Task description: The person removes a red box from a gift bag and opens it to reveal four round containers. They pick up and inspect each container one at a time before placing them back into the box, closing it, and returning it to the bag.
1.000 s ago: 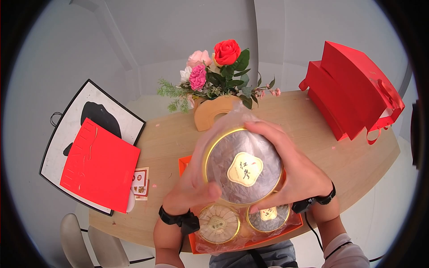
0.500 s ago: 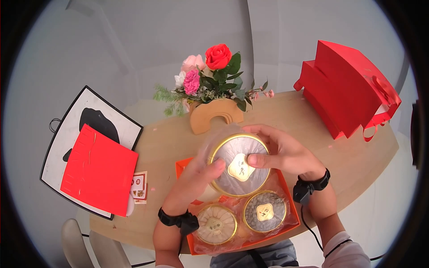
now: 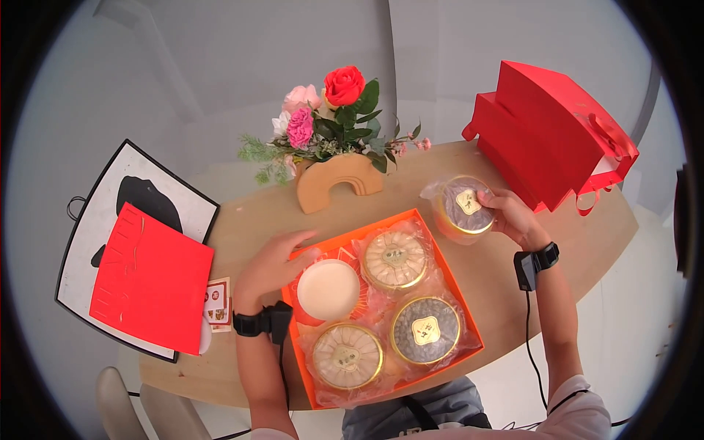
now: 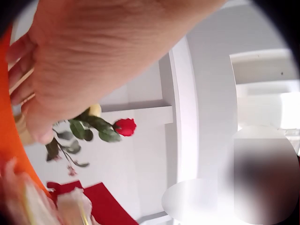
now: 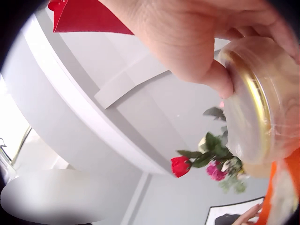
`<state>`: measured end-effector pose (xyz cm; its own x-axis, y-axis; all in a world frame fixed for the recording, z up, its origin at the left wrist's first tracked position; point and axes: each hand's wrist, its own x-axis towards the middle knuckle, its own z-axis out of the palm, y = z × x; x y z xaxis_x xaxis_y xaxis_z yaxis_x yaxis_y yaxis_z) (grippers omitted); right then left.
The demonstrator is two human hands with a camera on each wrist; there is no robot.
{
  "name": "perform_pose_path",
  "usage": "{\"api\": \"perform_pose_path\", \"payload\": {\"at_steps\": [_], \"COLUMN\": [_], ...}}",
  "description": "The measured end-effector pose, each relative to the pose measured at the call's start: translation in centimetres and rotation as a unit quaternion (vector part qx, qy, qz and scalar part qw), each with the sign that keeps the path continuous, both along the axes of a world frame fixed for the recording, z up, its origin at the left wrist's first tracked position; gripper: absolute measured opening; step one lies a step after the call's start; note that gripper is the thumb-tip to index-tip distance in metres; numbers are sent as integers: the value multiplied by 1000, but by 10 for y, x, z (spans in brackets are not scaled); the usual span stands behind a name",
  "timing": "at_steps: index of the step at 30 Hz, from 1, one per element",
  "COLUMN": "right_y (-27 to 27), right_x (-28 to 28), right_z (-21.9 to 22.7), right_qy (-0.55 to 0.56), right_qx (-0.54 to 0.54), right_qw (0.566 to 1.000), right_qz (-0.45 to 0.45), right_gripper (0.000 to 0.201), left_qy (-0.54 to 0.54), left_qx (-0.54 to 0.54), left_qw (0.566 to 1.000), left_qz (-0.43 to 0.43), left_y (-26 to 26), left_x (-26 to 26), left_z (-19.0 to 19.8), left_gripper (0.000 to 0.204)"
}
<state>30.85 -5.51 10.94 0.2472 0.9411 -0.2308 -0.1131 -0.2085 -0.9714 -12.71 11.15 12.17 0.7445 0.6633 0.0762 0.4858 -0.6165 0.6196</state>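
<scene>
My right hand (image 3: 513, 215) grips a round plastic-wrapped jar (image 3: 465, 207) with a gold-rimmed lid and gold label, out to the right of an orange gift box (image 3: 473, 334). In the right wrist view the thumb presses on the lid of this jar (image 5: 255, 101). My left hand (image 3: 275, 264) holds nothing, its fingers stretched over the box's left edge. Three wrapped jars lie in the box: a pale one (image 3: 396, 259) at the back right, another pale one (image 3: 347, 356) at the front left, a dark-filled one (image 3: 425, 330) at the front right. The back left compartment shows a round white bottom (image 3: 328, 290).
A flower arrangement in a tan arch vase (image 3: 323, 187) stands at the back. Behind the held jar is a red gift bag (image 3: 546, 139). On the left, a red folder (image 3: 150, 279) overlaps a framed picture (image 3: 154, 165), with small cards (image 3: 218, 304) beside it.
The jar, held between both hands above the box, has moved right in my right hand alone. My left hand has let go and moved left, uncovering the box's back compartments.
</scene>
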Motion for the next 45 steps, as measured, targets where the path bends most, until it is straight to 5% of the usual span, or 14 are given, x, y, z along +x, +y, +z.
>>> {"api": "perform_pose_path", "payload": {"at_steps": [13, 24, 35, 37, 41, 43, 45], "right_y": [-5, -6, 3, 7, 4, 3, 3], "right_x": [30, 27, 83, 78, 13, -26, -64], "right_z": [-27, -30, -57, -62, -15, 13, 32], "right_qy": [-54, -61, -247, -510, -569, -531, -562], "right_qx": [-103, -86, -141, -111, 38, 156, 221], "right_qw": [993, 994, 958, 840, 808, 832, 795], "right_qz": [-27, -29, 23, -146, -145, -39, 52], "right_gripper": [51, 52, 63, 67, 70, 64, 68], "left_qy": [-24, -44, 7, 9, 12, 11, 10], "left_qx": [-81, -102, -97, -96, -78, -79, -80], "left_qw": [996, 994, 988, 988, 991, 990, 990], "left_qz": [3, -23, 120, 120, 109, 112, 114], "left_y": [26, 28, 15, 15, 21, 21, 21], "left_x": [-28, -38, -39, -38, -42, -43, -43], "left_z": [-17, -7, -7, -6, -10, -10, -11], "left_gripper": [30, 30, 31, 31, 32, 32, 31]}}
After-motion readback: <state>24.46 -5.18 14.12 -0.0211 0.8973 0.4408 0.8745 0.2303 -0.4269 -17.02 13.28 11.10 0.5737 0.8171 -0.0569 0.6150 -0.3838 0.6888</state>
